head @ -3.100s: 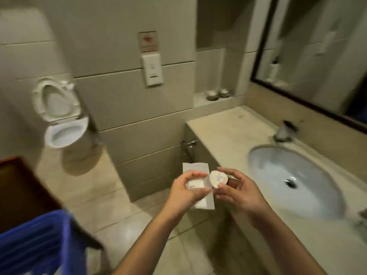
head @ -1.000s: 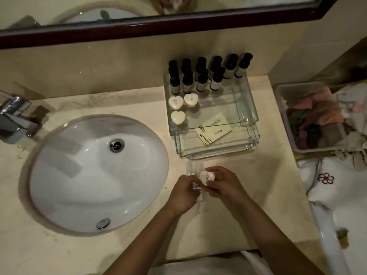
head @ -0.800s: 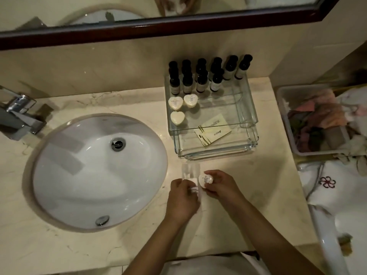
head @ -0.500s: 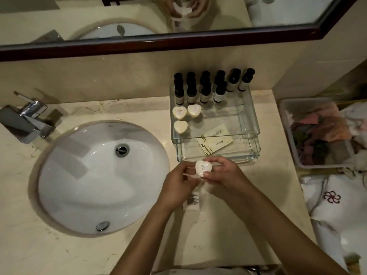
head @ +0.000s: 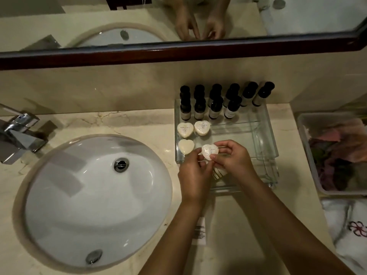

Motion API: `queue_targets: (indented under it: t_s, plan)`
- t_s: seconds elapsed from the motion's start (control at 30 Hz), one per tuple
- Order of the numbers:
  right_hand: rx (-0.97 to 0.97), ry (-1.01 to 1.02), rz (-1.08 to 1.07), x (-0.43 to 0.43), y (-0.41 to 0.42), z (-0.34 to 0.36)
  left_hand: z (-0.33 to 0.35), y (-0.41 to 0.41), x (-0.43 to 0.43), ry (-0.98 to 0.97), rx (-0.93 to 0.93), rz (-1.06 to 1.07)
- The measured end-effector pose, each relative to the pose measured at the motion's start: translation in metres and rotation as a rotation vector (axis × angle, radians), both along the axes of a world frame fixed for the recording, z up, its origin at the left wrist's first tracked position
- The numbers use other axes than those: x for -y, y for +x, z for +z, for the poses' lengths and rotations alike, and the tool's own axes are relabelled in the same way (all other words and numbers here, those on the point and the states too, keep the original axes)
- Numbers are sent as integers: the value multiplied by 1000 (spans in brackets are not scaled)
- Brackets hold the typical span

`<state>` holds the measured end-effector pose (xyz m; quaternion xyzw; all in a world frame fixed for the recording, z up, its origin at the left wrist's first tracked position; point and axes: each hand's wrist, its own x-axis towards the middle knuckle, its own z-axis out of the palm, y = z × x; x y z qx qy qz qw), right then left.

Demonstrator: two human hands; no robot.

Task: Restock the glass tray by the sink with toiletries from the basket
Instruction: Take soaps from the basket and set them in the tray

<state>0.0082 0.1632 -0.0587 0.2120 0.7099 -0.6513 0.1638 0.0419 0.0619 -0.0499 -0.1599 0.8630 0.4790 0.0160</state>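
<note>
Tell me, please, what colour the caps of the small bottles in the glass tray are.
The caps are black, clearest in the head view.

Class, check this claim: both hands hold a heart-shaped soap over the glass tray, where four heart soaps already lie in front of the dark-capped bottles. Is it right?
No. The head view shows three heart soaps lying in the glass tray, not four. The left hand and right hand do hold a fourth soap over it.

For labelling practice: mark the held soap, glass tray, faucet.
held soap (head: 210, 152): head view, top face.
glass tray (head: 264, 126): head view, right wall.
faucet (head: 23, 135): head view, body.
</note>
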Motion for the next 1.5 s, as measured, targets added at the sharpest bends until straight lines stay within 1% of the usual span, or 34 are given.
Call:
queue_targets:
  t_s: [0.07,0.17,0.33,0.47,0.57,0.93,1.1,1.5]
  plan:
    - [-12,20,-4,0,-1,-1,-3,0,-3,11,-7,44]
    - [-71,142,35,-1,-4,-2,-5,-3,-7,-15,-7,85]
    - [-56,265,115,-5,-9,-5,-8,-4,-12,-69,35,113]
    - [-137,362,207,-5,-10,-4,-12,-4,-13,-88,49,127]
    - [-184,421,231,-3,-10,-5,-13,-4,-14,-102,45,123]
    - [-246,466,206,4,-15,-11,-16,-6,-10,-124,22,147]
    - [-230,457,209,5,-17,-11,-19,-6,-11,-108,64,137]
    - [-230,448,213,6,-16,-14,-18,-8,-8,-161,12,131]
